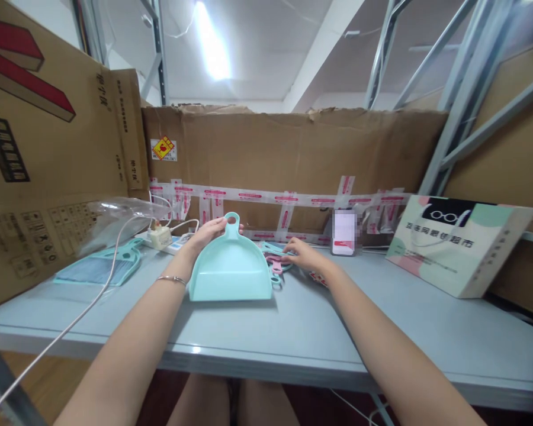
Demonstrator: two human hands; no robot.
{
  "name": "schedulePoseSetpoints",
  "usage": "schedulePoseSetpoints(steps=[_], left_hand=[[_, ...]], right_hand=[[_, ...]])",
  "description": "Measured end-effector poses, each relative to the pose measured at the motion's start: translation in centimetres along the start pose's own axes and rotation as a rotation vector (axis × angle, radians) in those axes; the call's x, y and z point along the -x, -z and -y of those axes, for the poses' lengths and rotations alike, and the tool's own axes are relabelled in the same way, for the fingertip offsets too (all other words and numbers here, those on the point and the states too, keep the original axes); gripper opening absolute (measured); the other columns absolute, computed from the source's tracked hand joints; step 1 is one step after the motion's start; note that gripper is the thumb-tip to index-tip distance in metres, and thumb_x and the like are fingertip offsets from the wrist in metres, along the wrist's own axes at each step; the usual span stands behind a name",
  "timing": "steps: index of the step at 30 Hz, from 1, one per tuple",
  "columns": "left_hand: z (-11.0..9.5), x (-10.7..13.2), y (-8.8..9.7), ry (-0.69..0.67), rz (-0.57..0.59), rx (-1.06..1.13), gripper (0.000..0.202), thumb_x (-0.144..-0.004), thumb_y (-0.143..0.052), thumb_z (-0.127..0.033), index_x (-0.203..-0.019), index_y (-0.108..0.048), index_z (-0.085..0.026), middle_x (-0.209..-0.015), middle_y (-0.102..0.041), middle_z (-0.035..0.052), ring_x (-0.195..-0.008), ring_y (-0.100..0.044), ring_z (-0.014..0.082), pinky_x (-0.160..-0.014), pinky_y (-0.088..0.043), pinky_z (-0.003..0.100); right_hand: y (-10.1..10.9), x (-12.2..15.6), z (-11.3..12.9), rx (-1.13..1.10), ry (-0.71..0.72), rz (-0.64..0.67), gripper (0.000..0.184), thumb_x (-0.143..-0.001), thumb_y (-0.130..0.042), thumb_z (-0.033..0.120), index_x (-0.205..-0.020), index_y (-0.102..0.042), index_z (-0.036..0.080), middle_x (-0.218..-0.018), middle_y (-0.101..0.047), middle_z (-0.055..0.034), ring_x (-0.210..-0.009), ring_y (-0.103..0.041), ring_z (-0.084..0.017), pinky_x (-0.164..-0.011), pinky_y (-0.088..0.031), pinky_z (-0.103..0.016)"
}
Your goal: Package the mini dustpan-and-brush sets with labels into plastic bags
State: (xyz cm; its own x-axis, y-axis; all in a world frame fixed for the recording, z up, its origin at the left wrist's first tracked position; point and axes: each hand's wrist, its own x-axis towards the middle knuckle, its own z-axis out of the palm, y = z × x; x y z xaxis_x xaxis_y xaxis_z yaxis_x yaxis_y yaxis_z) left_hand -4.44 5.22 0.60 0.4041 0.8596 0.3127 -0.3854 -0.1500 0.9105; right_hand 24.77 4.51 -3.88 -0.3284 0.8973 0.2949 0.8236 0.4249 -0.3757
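Resting flat on the grey table (293, 331), the mint dustpan (230, 269) lies with its scoop side up and its handle pointing away from the person. The left hand (209, 231) has its fingers curled around that handle. Just beside the pan's right edge lie pink and teal plastic pieces (273, 260); the right hand (302, 254) rests on them with fingers stretched out, gripping nothing. Farther left, a second teal dustpan (100, 266) holds something grey-blue, with a clear plastic bag (115, 216) next to it. At the far right a printed paper bag (457, 245) lies tilted, its contents hidden.
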Motion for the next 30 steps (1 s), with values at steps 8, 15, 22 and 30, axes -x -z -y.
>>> schedulePoseSetpoints(steps=[8,15,22,30], left_hand=[[2.1,-0.2,0.2,-0.040,-0.123,0.002,0.030,-0.077,-0.065,-0.029,-0.100,-0.060,-0.010,-0.101,-0.069,0.0159,-0.094,-0.067,0.0258,-0.088,-0.051,0.041],[3.3,-0.5,-0.7,-0.030,-0.107,0.064,0.030,-0.077,-0.066,-0.029,-0.101,-0.059,-0.011,-0.102,-0.069,0.0153,-0.093,-0.067,0.0250,-0.089,-0.050,0.042],[3.3,-0.6,-0.7,-0.019,-0.132,0.070,0.026,-0.079,-0.064,-0.028,-0.099,-0.059,-0.012,-0.099,-0.069,0.0131,-0.088,-0.067,0.0224,-0.086,-0.050,0.038],[3.5,-0.3,-1.5,-0.028,-0.136,0.022,0.029,-0.079,-0.064,-0.032,-0.103,-0.061,-0.016,-0.097,-0.070,0.0084,-0.086,-0.067,0.0210,-0.079,-0.051,0.032]], right_hand=[[0.5,-0.7,0.9,-0.037,-0.098,-0.256,0.008,-0.072,-0.065,0.025,-0.072,-0.067,0.017,-0.080,-0.057,-0.0029,-0.075,-0.055,-0.014,-0.073,-0.043,-0.027],[3.3,0.4,5.5,-0.684,-0.118,-0.643,0.038,-0.062,-0.072,0.051,-0.072,-0.057,0.018,-0.058,-0.051,0.0041,-0.050,-0.044,-0.009,-0.050,-0.037,-0.025],[4.7,3.3,11.0,-1.019,0.146,-0.372,0.043,-0.059,-0.074,0.056,-0.076,-0.060,0.019,-0.065,-0.061,0.0009,-0.059,-0.058,-0.012,-0.060,-0.050,-0.026],[2.2,3.8,14.5,-0.960,-0.037,-0.003,0.045,-0.054,-0.077,0.054,-0.051,-0.051,0.018,-0.037,-0.054,0.0023,-0.034,-0.051,-0.009,-0.037,-0.033,-0.019]])
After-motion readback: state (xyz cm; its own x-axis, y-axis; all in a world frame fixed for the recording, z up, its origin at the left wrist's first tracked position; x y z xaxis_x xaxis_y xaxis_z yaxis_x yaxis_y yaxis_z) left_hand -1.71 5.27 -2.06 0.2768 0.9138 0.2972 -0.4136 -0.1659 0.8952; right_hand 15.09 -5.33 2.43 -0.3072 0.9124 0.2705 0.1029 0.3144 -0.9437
